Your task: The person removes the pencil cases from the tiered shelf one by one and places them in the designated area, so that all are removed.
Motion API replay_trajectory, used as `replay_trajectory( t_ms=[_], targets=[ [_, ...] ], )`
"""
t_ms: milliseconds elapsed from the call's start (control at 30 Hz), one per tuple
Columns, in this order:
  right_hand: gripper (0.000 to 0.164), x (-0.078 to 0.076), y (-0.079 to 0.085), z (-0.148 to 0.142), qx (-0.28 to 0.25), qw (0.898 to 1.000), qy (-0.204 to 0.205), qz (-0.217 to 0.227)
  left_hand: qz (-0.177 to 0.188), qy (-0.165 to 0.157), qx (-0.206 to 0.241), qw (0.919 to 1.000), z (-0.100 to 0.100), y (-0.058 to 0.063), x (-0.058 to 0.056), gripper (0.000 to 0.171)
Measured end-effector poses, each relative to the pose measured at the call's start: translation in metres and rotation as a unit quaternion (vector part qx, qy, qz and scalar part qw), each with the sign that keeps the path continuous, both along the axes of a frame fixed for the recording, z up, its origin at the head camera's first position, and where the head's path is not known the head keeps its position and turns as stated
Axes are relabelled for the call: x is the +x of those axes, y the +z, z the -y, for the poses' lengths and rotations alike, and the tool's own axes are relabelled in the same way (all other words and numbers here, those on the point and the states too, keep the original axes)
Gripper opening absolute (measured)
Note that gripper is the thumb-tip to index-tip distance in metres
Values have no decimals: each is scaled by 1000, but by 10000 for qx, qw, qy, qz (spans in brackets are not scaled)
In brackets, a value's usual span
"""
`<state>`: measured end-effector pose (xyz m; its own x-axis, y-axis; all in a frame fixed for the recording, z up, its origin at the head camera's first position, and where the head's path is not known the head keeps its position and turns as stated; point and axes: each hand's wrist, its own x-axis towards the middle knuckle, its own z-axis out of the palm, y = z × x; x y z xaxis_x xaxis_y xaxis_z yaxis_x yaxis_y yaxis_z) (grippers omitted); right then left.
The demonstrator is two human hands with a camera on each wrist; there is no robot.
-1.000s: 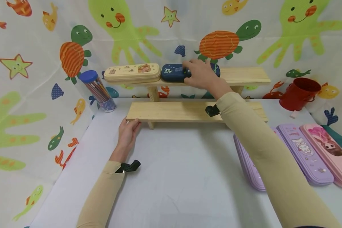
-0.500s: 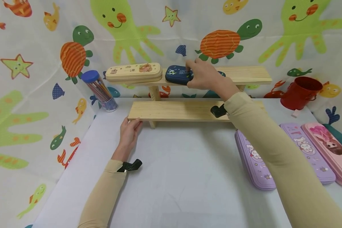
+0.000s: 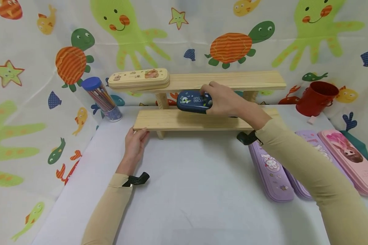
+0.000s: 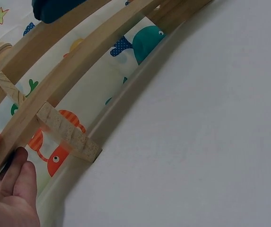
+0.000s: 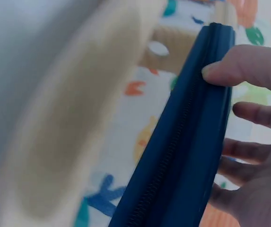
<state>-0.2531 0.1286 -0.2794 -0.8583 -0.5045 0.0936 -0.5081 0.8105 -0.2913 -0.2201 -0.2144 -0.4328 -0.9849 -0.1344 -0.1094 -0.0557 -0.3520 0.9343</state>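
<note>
My right hand [image 3: 226, 100] holds a dark blue zippered pencil case [image 3: 188, 102] by its long sides. In the right wrist view the thumb presses near the zip of the case [image 5: 187, 118] and the fingers lie along the opposite side. The case hangs in front of the two-tier wooden shelf [image 3: 159, 119], below the upper board's front edge and over the lower board. At the lower board's left end my left hand [image 3: 135, 146] grips the edge; the left wrist view shows fingers beneath the board [image 4: 64, 80]. A cream pencil case [image 3: 139, 79] rests on the upper board's left part.
Left of the shelf stands a tube of pencils [image 3: 101, 98] with a blue lid. A red bucket [image 3: 317, 98] is at the back right beside a small pale block [image 3: 311, 119]. Purple cases [image 3: 274, 173] and a pink case [image 3: 352, 160] lie on the table at right.
My right hand has taken the dark blue pencil case off the upper board, bringing it forward and down to in front of the lower board. My left hand keeps its grip on the shelf.
</note>
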Motion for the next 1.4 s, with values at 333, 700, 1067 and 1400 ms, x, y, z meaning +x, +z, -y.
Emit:
replay_trajectory(
  t_ms=[333,700,1067,1400],
  targets=[
    [63,36,-43,-10,131,9988,187,424,6,-66,-66,10000,2,-4,-2,58],
    [60,80,-69,-15,17,9930,664,981,42,-125,-108,9999,3,-4,2,59],
    [68,98,-107,-17,282,9940,416,972,15,-177,-259,9995,3,-1,1,61],
    [76,108,-109,-17,383,9961,280,751,94,-18,-152,9998,2,-2,-1,57]
  ],
)
